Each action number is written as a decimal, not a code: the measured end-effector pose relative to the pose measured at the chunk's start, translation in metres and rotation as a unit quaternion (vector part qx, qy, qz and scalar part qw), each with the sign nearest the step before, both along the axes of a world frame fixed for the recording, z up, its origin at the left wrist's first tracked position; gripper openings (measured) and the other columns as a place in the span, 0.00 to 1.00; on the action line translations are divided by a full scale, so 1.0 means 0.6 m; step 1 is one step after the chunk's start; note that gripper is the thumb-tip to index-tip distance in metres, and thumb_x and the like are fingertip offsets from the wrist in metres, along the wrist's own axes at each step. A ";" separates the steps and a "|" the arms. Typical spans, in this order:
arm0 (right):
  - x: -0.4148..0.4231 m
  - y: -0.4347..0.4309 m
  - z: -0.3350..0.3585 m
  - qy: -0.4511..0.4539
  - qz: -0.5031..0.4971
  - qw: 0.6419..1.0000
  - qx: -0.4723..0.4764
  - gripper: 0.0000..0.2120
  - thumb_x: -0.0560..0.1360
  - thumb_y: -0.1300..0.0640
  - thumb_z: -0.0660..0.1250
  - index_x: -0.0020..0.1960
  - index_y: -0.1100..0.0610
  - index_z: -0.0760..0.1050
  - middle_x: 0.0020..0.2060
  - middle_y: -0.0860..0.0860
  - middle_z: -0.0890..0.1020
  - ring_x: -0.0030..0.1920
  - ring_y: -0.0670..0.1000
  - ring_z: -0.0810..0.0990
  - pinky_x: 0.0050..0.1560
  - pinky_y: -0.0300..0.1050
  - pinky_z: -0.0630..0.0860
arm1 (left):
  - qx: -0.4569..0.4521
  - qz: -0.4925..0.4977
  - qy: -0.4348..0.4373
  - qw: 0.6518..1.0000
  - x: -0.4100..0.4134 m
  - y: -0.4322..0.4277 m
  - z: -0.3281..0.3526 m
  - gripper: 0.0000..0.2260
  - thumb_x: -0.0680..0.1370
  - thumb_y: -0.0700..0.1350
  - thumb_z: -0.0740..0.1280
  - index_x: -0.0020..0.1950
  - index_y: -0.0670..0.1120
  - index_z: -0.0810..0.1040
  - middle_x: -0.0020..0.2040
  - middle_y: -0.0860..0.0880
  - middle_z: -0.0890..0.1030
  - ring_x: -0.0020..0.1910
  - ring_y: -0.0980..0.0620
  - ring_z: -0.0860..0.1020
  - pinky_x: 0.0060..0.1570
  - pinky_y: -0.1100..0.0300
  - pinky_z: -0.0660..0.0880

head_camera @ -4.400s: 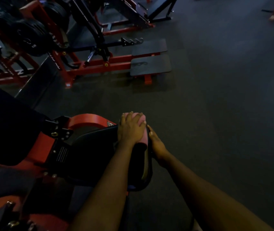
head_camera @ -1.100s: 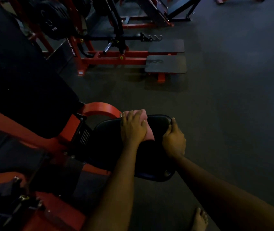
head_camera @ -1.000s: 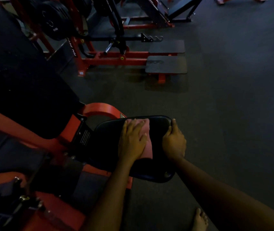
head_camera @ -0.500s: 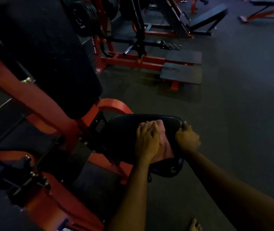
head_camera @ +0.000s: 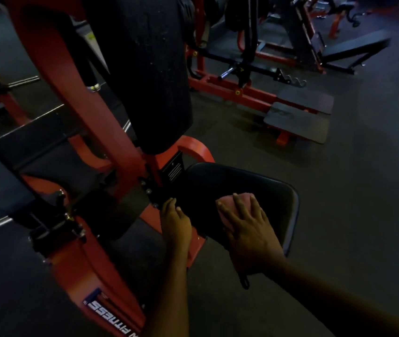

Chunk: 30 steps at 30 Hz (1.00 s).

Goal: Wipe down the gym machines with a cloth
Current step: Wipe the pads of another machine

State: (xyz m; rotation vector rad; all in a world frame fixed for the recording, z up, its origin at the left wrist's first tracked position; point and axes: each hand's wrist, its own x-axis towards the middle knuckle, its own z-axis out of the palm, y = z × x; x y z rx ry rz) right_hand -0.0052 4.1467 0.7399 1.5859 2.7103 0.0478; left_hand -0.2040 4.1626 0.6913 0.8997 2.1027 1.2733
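Right hand (head_camera: 249,227), fingers straight and spread, presses a folded pink cloth (head_camera: 228,208) flat onto the near right part of the black padded vinyl seat (head_camera: 217,181) of a red steel-framed gym machine (head_camera: 72,93). The hand covers the cloth and does not clutch it. Left hand (head_camera: 176,221) holds nothing, its nearly straight fingers resting at the seat's left edge beside the frame. Most of the bare seat lies ahead and left of the cloth, towards the upright black back pad (head_camera: 145,69), so the next stroke probably runs that way under the right hand.
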 end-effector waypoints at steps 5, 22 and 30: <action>-0.096 0.140 -0.037 -0.021 0.021 0.993 -0.116 0.33 0.77 0.38 0.38 0.82 0.40 0.37 0.83 0.52 0.46 0.80 0.69 0.44 0.74 0.70 0.56 | 0.036 -0.015 -0.043 0.998 -0.035 0.002 -0.060 0.21 0.74 0.37 0.57 0.62 0.32 0.79 0.63 0.34 0.79 0.64 0.37 0.77 0.67 0.46 0.71; -0.215 0.187 -0.014 0.001 0.031 0.990 -0.139 0.35 0.75 0.36 0.39 0.82 0.39 0.45 0.83 0.51 0.45 0.80 0.69 0.42 0.78 0.67 0.50 | 0.008 -0.043 -0.076 0.996 -0.064 0.012 -0.059 0.20 0.73 0.37 0.58 0.62 0.38 0.81 0.62 0.38 0.81 0.62 0.39 0.78 0.64 0.45 0.74; -0.060 0.059 0.013 0.060 -0.049 0.990 -0.115 0.31 0.83 0.44 0.52 0.81 0.35 0.41 0.83 0.48 0.44 0.82 0.61 0.39 0.80 0.60 0.48 | -0.008 0.089 -0.012 0.996 -0.011 0.042 0.004 0.11 0.81 0.38 0.59 0.54 0.34 0.78 0.55 0.32 0.80 0.55 0.34 0.78 0.53 0.46 0.71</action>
